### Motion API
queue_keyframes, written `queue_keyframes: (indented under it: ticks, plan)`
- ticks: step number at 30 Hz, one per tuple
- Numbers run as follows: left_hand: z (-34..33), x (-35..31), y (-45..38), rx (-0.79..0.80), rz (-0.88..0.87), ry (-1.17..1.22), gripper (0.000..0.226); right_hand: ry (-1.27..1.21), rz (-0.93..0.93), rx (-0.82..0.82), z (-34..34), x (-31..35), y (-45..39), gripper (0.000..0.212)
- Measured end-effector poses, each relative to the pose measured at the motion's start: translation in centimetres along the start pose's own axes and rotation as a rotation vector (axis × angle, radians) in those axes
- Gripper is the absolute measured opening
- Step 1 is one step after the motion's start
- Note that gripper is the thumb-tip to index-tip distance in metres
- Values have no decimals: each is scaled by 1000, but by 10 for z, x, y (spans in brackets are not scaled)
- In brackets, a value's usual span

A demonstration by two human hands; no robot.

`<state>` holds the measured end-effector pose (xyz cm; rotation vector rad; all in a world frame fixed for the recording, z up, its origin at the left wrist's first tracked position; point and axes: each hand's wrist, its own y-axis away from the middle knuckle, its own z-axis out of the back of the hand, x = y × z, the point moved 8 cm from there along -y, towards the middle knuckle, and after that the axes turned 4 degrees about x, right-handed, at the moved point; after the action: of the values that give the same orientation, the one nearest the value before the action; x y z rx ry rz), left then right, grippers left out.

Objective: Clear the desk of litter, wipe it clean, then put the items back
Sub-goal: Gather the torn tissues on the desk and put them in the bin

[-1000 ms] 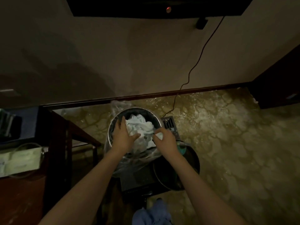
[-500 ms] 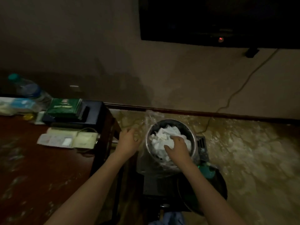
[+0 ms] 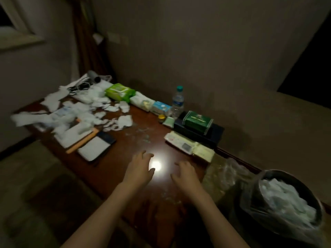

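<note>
Returning both hands from the bin to the desk for the next load of litter.

I have withdrawn my left hand point(image 3: 139, 169) and right hand point(image 3: 186, 173) from the waste bin point(image 3: 250, 194), now at my right with tissue heaped inside; both hover above the desk point(image 3: 125, 169), fingers spread, holding nothing. Litter clearing is only partly done: torn tissue scraps point(image 3: 86, 111) cover the far-left area. A notebook point(image 3: 95, 148) and pencil point(image 3: 82, 142) lie between; water bottle point(image 3: 177, 102) and green box point(image 3: 198, 121) line the wall.
</note>
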<state>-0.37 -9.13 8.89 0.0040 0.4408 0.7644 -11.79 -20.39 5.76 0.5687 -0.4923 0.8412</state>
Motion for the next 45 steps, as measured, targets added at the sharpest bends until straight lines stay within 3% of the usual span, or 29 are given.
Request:
queue_keyframes:
  ticks: [6,15,25,33,38,45]
  plan:
    - [61,150,48,-28,183,24,50,6,122,87,-92,130,-10,49]
    - [97,228,42,-81,217,99,52,47,160,67,-119,203,-45,48]
    - [104,284,-44,-2,156,94,53,28,31,45,-142,216,-141,49]
    - [121,337,-176,95,123,29,50,-46,-136,-27,-133,222,-295,59]
    - [130,364,-225,107,141,27,48,157,-176,95,-141,224,-362,70]
    - [113,389,-262,212,116,31,49,215,-353,227,-177,196,-409,104]
